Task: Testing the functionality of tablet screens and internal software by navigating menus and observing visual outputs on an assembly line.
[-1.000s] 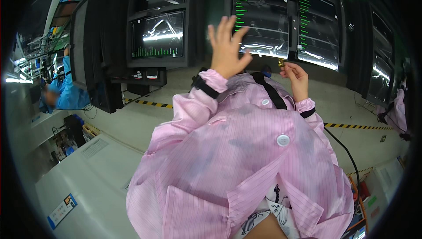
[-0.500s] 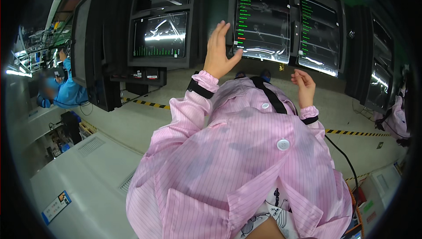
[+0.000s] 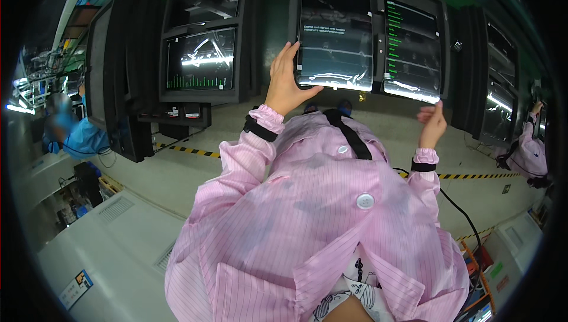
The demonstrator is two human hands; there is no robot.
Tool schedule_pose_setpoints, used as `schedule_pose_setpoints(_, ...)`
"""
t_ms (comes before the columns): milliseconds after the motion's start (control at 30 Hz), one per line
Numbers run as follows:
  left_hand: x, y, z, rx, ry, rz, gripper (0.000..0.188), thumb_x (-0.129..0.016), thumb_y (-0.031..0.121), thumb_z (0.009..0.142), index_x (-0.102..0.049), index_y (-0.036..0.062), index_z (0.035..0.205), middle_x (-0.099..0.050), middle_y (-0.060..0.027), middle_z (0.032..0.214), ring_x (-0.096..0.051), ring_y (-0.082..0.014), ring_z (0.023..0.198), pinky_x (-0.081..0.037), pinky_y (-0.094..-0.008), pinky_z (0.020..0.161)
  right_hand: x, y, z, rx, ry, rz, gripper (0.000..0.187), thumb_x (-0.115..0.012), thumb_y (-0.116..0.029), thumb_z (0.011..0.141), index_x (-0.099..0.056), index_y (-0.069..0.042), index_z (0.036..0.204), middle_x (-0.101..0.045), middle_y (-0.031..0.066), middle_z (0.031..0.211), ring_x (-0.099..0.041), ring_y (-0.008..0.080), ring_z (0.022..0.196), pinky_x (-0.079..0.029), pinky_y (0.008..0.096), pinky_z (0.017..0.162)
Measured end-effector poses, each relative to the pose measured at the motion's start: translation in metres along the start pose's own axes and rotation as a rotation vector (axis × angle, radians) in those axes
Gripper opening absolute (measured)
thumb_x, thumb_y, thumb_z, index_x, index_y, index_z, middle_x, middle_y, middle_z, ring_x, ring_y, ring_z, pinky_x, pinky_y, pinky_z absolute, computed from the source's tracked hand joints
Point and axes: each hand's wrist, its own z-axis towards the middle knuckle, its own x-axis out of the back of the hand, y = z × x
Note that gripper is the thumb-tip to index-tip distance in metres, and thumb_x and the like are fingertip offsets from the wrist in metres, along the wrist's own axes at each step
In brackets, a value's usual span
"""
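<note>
Two upright dark tablets stand side by side in black frames in front of me. The left tablet [image 3: 335, 50] shows a grey screen with two short lines of white text. Along its left edge my left hand [image 3: 285, 85] is spread, fingertips at the side and thumb by the lower edge; whether it presses is hard to tell. A list of green lines fills the right tablet [image 3: 412, 50]. My right hand [image 3: 432, 126] is just below its lower right corner, index finger stretched toward the edge, other fingers loosely bent, with nothing visible in it.
Further left, another black rack [image 3: 204, 26] holds a tablet with green bars [image 3: 200, 58]. More screens in a rack [image 3: 502, 100] stand at the right, beside a person in pink [image 3: 528, 153]. A person in blue [image 3: 83, 138] is at far left. Behind me are a pale cabinet [image 3: 112, 251] and a black cable [image 3: 461, 209].
The left tablet's list of green lines with a red one has given way to a grey screen. My right hand has moved right, its index finger now extended. My left thumb has slid to the lower edge.
</note>
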Motion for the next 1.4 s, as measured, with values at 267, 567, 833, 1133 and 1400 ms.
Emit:
schedule_pose_setpoints(267, -0.002, 0.007, 0.001, -0.008, -0.029, -0.015, 0.100, -0.084, 0.031, 0.064, -0.028, 0.0028, 0.143, -0.033, -0.0215, 0.144, -0.027, -0.0364, 0.137, -0.026, -0.0436, 0.111, -0.046, -0.093, 0.141, 0.819, -0.479, -0.608, 0.045, -0.045, 0.006, 0.082, -0.040, -0.003, 0.125, -0.060, 0.0142, 0.119, -0.058, 0.0275, 0.106, -0.043, 0.0331, 0.093)
schedule_pose_setpoints(567, -0.004, 0.005, -0.002, 0.046, -0.004, -0.064, 0.099, -0.082, 0.034, 0.068, -0.027, 0.0021, 0.143, -0.030, -0.0236, 0.146, -0.025, -0.0368, 0.139, -0.025, -0.0428, 0.112, -0.114, -0.108, 0.183, 0.674, -0.523, -0.795, 0.032, -0.044, 0.007, 0.078, -0.055, -0.004, 0.105, -0.064, 0.0135, 0.106, -0.060, 0.0329, 0.094, -0.047, 0.0399, 0.087)
schedule_pose_setpoints(833, -0.009, 0.012, -0.001, 0.041, 0.032, -0.018, 0.105, -0.085, 0.037, 0.060, -0.029, -0.0009, 0.141, -0.036, -0.0193, 0.142, -0.027, -0.0366, 0.138, -0.027, -0.0441, 0.111, -0.089, -0.099, 0.193, 1.006, -0.281, -0.742, 0.038, -0.045, 0.006, 0.081, -0.057, -0.008, 0.114, -0.065, 0.0115, 0.103, -0.056, 0.0322, 0.101, -0.045, 0.0379, 0.089)
schedule_pose_setpoints(1133, -0.008, 0.012, 0.003, 0.039, -0.001, -0.024, 0.103, -0.084, 0.038, 0.063, -0.028, 0.0024, 0.142, -0.034, -0.0195, 0.143, -0.025, -0.0364, 0.138, -0.024, -0.0450, 0.112, -0.027, -0.091, 0.139, 0.749, -0.299, -0.492, 0.023, -0.046, 0.001, 0.090, -0.060, -0.003, 0.108, -0.069, 0.0089, 0.097, -0.065, 0.0152, 0.092, -0.047, 0.0263, 0.077)
schedule_pose_setpoints(1400, 0.003, 0.050, 0.023, -0.230, -0.121, 0.218, 0.078, -0.075, 0.039, 0.070, -0.044, 0.0147, 0.137, -0.041, -0.0092, 0.142, -0.027, -0.0297, 0.139, -0.013, -0.0555, 0.111, -0.068, -0.068, -0.036, 0.057, -0.680, -0.535, 0.038, -0.064, -0.040, 0.088, -0.072, -0.003, 0.089, -0.066, 0.0001, 0.067, -0.056, 0.0075, 0.062, -0.043, 0.0242, 0.056)
